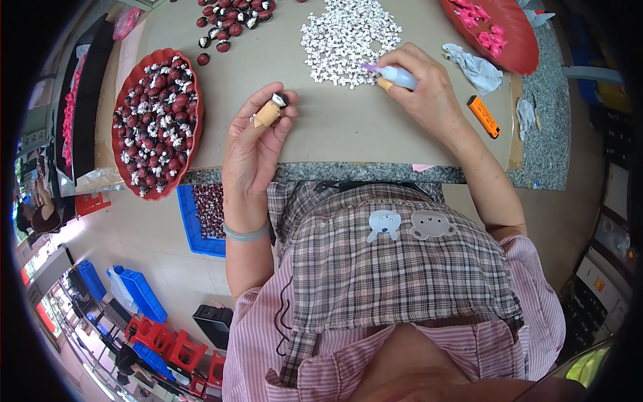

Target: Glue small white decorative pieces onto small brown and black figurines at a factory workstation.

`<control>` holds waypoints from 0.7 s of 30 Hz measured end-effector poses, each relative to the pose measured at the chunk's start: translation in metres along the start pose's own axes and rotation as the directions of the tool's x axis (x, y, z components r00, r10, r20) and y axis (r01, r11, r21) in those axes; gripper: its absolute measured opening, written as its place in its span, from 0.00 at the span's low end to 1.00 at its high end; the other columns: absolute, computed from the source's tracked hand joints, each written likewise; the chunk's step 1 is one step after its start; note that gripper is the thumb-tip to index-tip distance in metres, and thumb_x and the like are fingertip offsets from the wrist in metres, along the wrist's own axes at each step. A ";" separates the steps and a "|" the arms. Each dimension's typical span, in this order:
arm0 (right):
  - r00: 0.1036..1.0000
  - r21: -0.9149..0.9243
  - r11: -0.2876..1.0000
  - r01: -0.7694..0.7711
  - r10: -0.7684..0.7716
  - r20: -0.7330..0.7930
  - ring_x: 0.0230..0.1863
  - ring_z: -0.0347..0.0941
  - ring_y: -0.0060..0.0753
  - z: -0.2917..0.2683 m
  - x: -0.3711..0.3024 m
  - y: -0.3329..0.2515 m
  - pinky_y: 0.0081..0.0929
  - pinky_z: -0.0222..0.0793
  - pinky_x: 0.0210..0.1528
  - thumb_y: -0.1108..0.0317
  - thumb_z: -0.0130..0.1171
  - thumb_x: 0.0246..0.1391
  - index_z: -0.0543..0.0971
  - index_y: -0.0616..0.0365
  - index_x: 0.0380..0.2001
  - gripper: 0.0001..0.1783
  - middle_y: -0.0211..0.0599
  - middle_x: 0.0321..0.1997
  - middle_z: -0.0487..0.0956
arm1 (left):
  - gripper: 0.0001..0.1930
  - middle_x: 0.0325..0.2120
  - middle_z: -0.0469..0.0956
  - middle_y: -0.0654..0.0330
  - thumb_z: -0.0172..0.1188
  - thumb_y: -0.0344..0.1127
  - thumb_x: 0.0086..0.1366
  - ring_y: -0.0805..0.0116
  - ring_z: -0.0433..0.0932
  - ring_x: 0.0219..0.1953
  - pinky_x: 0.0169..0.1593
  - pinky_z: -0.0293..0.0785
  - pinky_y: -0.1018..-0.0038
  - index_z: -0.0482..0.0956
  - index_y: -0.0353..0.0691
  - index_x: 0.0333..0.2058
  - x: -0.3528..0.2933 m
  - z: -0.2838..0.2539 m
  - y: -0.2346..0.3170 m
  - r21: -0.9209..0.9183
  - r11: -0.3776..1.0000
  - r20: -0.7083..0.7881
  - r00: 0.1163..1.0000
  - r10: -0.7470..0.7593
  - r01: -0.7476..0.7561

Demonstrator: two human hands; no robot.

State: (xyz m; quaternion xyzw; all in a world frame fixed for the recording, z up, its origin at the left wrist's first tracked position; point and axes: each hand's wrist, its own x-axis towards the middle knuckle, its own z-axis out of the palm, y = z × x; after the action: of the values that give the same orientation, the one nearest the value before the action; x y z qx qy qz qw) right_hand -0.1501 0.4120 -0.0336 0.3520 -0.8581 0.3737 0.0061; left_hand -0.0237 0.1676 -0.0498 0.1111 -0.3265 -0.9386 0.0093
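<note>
My left hand [253,144] is raised over the near part of the table, its taped thumb and fingers closed on a small black-and-white figure piece [279,100]. Most of that piece is hidden by the fingers. In my right hand [429,87] is a small squeeze bottle [400,78] of pale blue colour, lying sideways with its purple nozzle [370,68] pointing left. The nozzle is over the near right side of a spread of small white pieces [345,40]. A scalloped red tray [155,193] heaped with dark red, black and white figures stands left of my left hand.
Loose dark red balls [234,29] lie at the far edge. Another red tray [519,57] with pink pieces is at the far right, near a crumpled white cloth [473,67] and an orange-and-black object [483,116]. Below the table edge sits a blue bin [206,248].
</note>
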 end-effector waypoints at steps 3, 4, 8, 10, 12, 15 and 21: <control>0.997 -0.070 0.995 0.075 -0.075 0.010 0.32 0.74 0.40 0.009 -0.001 0.006 0.34 0.71 0.34 0.77 0.62 0.42 0.78 0.58 0.30 0.08 0.36 0.33 0.74 | 0.19 0.44 0.75 0.42 0.51 0.22 0.63 0.63 0.78 0.41 0.46 0.79 0.77 0.68 0.22 0.52 -0.001 0.001 -0.001 0.001 1.000 -0.018 1.000 -0.001 0.001; 0.997 -0.070 0.995 0.076 -0.076 0.012 0.32 0.74 0.40 0.009 -0.001 0.005 0.34 0.71 0.34 0.77 0.62 0.42 0.78 0.58 0.30 0.08 0.36 0.33 0.74 | 0.19 0.44 0.74 0.42 0.51 0.22 0.63 0.63 0.78 0.41 0.46 0.79 0.77 0.68 0.22 0.52 -0.001 0.001 -0.001 0.005 1.000 -0.017 1.000 -0.005 0.005; 0.991 -0.105 0.989 0.108 -0.100 0.084 0.33 0.75 0.39 0.003 -0.004 -0.001 0.35 0.72 0.35 0.77 0.62 0.43 0.79 0.57 0.31 0.09 0.34 0.33 0.73 | 0.19 0.44 0.74 0.42 0.51 0.22 0.62 0.63 0.78 0.42 0.46 0.79 0.77 0.68 0.22 0.52 -0.003 0.000 0.001 0.000 1.000 -0.016 1.000 0.004 -0.004; 0.988 -0.103 0.990 0.092 -0.078 0.133 0.33 0.75 0.38 -0.001 -0.005 -0.006 0.35 0.72 0.35 0.76 0.62 0.43 0.78 0.57 0.31 0.08 0.34 0.34 0.74 | 0.20 0.45 0.74 0.42 0.51 0.22 0.62 0.63 0.78 0.42 0.47 0.79 0.77 0.67 0.22 0.53 -0.003 -0.003 0.002 -0.015 1.000 -0.012 1.000 0.016 -0.016; 0.982 -0.100 0.989 0.107 -0.089 0.168 0.33 0.76 0.38 -0.002 -0.005 -0.009 0.35 0.73 0.34 0.75 0.63 0.44 0.78 0.58 0.30 0.07 0.34 0.34 0.74 | 0.20 0.45 0.74 0.41 0.51 0.22 0.62 0.62 0.78 0.42 0.47 0.79 0.76 0.67 0.22 0.53 -0.003 -0.004 0.005 -0.022 0.999 -0.007 1.000 0.026 -0.026; 0.980 -0.114 0.981 0.155 -0.138 0.146 0.32 0.76 0.38 0.000 -0.002 -0.008 0.35 0.73 0.33 0.74 0.63 0.46 0.77 0.58 0.29 0.06 0.34 0.33 0.76 | 0.20 0.46 0.73 0.41 0.51 0.21 0.62 0.62 0.78 0.43 0.47 0.79 0.76 0.66 0.22 0.54 -0.006 -0.006 0.010 -0.031 0.998 -0.003 0.999 0.049 -0.049; 0.946 -0.049 0.971 0.235 -0.216 0.240 0.32 0.77 0.36 0.003 0.004 -0.003 0.34 0.74 0.34 0.73 0.63 0.47 0.79 0.57 0.30 0.05 0.33 0.31 0.78 | 0.20 0.46 0.73 0.40 0.51 0.22 0.63 0.62 0.77 0.43 0.48 0.79 0.75 0.66 0.22 0.54 -0.009 -0.012 0.014 -0.030 0.997 -0.004 0.997 0.072 -0.072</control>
State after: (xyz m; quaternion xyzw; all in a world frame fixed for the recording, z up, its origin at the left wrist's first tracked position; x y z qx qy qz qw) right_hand -0.1506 0.4060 -0.0331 0.4888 -0.8207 0.2932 -0.0385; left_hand -0.0136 0.1506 -0.0486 0.1002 -0.3161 -0.9423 0.0453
